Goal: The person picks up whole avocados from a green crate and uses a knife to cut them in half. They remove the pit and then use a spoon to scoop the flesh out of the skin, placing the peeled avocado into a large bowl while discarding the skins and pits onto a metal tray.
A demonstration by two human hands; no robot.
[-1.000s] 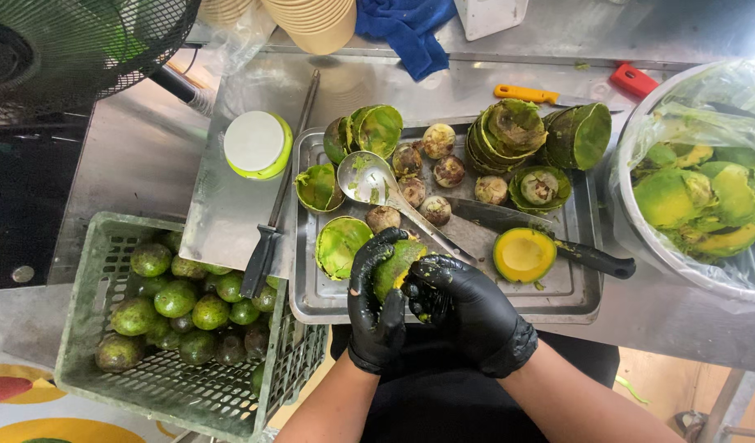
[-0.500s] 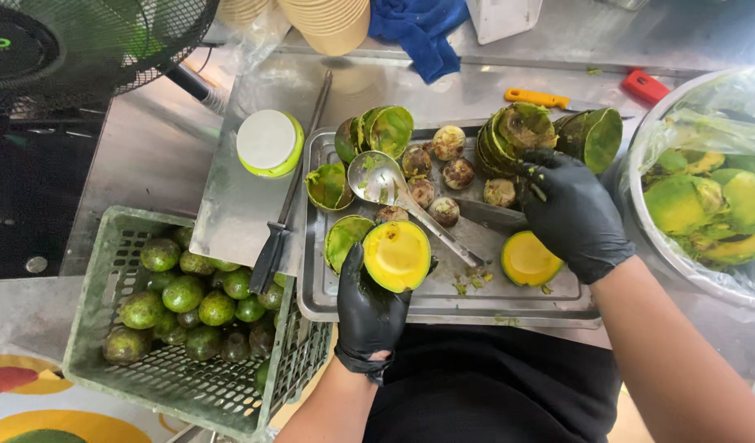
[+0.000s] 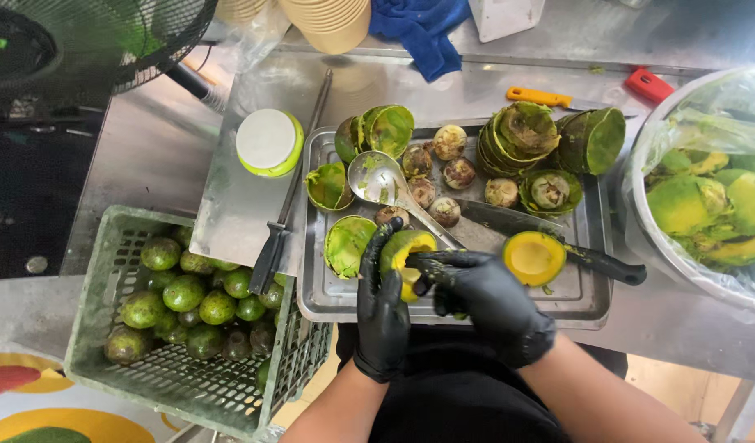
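Position: halved avocado with yellow-green flesh and green skin [image 3: 404, 256] is held over the near edge of the dented steel tray [image 3: 591, 305], in front of the person's body.
Left hand: black-gloved left hand [image 3: 382, 308] is wrapped around the half from below and from the left, grip clamped on its skin side.
Right hand: black-gloved right hand [image 3: 484, 295] is laid just beside the half on its right, fingertips [image 3: 418, 261] brought onto the cut face; whether anything is pinched there cannot be told.
Key relation: the half lies left of the right hand, touching it; its long axis runs away from the body, cut face turned up and rightward. The left hand is nearer, being in full contact.
Appearance: flesh is seen as pale yellow with a green rim; part of the face is covered by the fingers.
Tray contents: a second open avocado half with an empty pit hollow [image 3: 533, 257], a large steel spoon [image 3: 377, 177], a black-handled knife [image 3: 550, 238], brown pits [image 3: 458, 172] and stacked empty green skins [image 3: 521, 135] are noted.
Surroundings: green plastic crate of whole avocados [image 3: 189, 303] stands left of the tray; lined bowl of scooped flesh [image 3: 706, 205] stands right, on the bench [image 3: 254, 197].
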